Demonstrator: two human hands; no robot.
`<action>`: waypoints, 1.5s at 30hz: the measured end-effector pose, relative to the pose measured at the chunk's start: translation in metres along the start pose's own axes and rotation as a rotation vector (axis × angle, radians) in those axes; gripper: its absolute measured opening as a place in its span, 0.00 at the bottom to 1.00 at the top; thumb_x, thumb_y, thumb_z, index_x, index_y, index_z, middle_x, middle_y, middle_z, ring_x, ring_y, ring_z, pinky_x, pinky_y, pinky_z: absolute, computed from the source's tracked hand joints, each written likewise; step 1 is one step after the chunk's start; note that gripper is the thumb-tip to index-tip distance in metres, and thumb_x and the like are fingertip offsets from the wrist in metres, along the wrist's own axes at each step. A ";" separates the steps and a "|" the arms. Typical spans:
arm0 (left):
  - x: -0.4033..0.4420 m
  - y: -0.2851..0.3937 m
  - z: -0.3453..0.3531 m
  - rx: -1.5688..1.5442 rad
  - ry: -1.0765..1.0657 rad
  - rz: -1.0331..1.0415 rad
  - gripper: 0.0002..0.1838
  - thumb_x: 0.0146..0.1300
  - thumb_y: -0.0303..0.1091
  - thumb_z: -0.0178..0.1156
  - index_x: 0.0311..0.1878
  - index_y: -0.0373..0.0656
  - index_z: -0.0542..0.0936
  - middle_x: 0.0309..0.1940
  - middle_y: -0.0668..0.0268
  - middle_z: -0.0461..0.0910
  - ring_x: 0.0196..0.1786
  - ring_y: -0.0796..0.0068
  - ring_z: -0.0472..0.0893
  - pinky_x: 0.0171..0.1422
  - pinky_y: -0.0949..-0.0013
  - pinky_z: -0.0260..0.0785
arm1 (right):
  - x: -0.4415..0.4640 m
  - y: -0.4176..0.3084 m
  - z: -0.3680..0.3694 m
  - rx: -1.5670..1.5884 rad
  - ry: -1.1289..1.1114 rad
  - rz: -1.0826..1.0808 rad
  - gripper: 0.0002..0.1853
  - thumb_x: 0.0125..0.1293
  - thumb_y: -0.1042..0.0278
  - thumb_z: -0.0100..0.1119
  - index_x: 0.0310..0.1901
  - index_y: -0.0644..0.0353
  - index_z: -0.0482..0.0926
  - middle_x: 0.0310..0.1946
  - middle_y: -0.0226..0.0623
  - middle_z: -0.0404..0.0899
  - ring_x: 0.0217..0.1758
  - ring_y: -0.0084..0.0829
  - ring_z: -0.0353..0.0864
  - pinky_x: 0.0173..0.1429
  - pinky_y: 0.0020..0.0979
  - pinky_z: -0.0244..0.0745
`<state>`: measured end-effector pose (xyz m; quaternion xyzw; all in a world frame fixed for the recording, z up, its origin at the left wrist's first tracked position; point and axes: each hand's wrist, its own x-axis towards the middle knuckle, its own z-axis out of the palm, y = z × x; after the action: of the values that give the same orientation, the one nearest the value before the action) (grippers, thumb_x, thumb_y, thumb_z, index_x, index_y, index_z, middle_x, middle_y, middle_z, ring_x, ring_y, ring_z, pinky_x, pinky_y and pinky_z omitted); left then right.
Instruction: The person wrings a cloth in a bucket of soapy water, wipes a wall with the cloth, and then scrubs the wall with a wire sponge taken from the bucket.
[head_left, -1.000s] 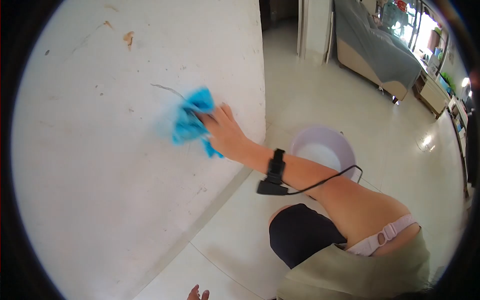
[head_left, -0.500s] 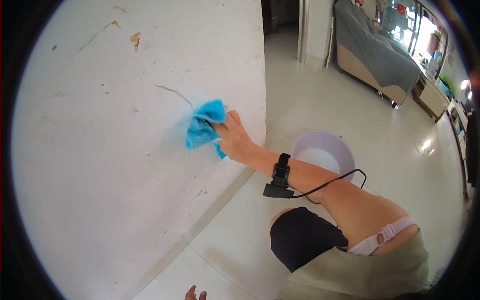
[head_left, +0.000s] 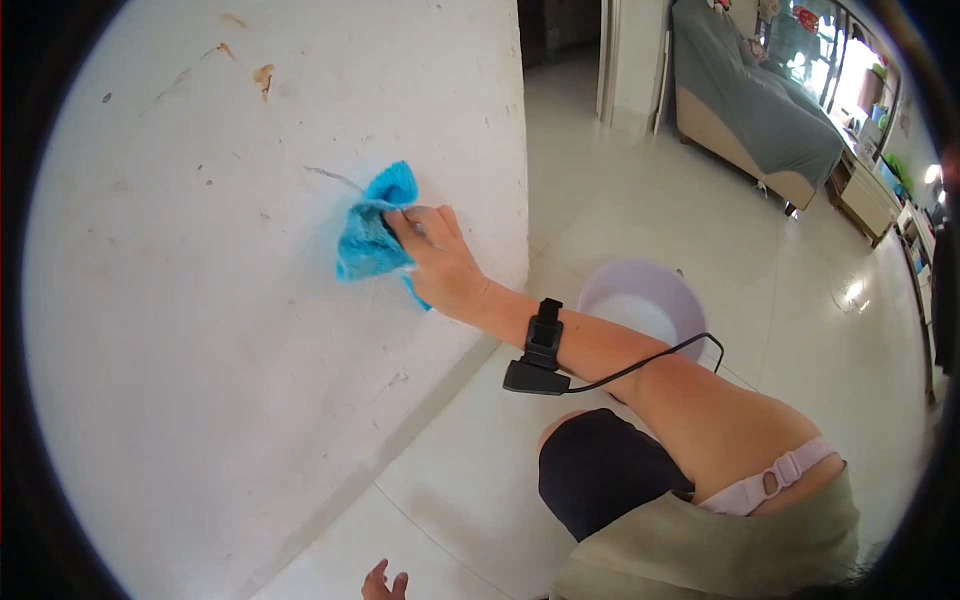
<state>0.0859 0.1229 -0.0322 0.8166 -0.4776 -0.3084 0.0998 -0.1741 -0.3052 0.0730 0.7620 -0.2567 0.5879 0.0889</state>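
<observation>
My right hand (head_left: 441,262) presses a crumpled blue cloth (head_left: 372,240) against the white wall (head_left: 220,330). Its fingers are closed on the cloth, and the wrist bears a black strap with a cable. A thin grey line on the wall runs up to the cloth's upper edge. Low in the view, my left hand (head_left: 384,582) shows only some fingertips, held apart over the floor with nothing between them.
Behind my right forearm a pale purple basin (head_left: 645,300) stands on the tiled floor (head_left: 660,200). A sofa with a grey cover (head_left: 750,95) and a low cabinet (head_left: 862,200) are at the upper right. Brown stains mark the wall's upper left.
The cloth and my right hand moved right and down along the wall, then back left and up. My left hand shifted slightly left and up in view.
</observation>
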 end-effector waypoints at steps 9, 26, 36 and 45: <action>0.084 0.246 -0.090 -0.144 0.627 0.770 0.28 0.59 0.28 0.68 0.62 0.34 0.72 0.57 0.50 0.77 0.61 0.50 0.75 0.65 0.56 0.67 | 0.002 -0.015 -0.002 0.146 -0.032 0.339 0.25 0.60 0.67 0.64 0.61 0.56 0.77 0.55 0.44 0.65 0.54 0.44 0.65 0.59 0.44 0.64; 0.137 0.399 -0.138 -0.098 1.297 0.834 0.11 0.58 0.34 0.70 0.37 0.39 0.81 0.31 0.62 0.81 0.33 0.68 0.79 0.39 0.67 0.71 | 0.061 -0.040 -0.035 0.746 0.231 0.791 0.14 0.54 0.64 0.73 0.39 0.61 0.81 0.24 0.33 0.80 0.26 0.23 0.78 0.35 0.25 0.73; 0.078 0.421 -0.140 -0.138 1.303 0.774 0.13 0.52 0.37 0.73 0.32 0.37 0.83 0.23 0.67 0.80 0.27 0.78 0.75 0.34 0.72 0.69 | 0.074 -0.043 -0.059 0.736 0.362 0.447 0.11 0.54 0.67 0.68 0.28 0.64 0.77 0.21 0.42 0.80 0.23 0.36 0.80 0.31 0.33 0.74; 0.132 0.408 -0.128 -0.054 1.176 0.739 0.12 0.50 0.37 0.73 0.33 0.41 0.84 0.25 0.65 0.83 0.27 0.73 0.79 0.35 0.68 0.71 | 0.050 -0.023 -0.039 0.661 0.267 0.583 0.08 0.53 0.72 0.65 0.27 0.64 0.75 0.19 0.45 0.75 0.21 0.37 0.76 0.31 0.33 0.73</action>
<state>-0.0837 -0.2186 0.2014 0.6290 -0.5832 0.2277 0.4609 -0.1868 -0.2831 0.1355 0.5632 -0.2453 0.7317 -0.2955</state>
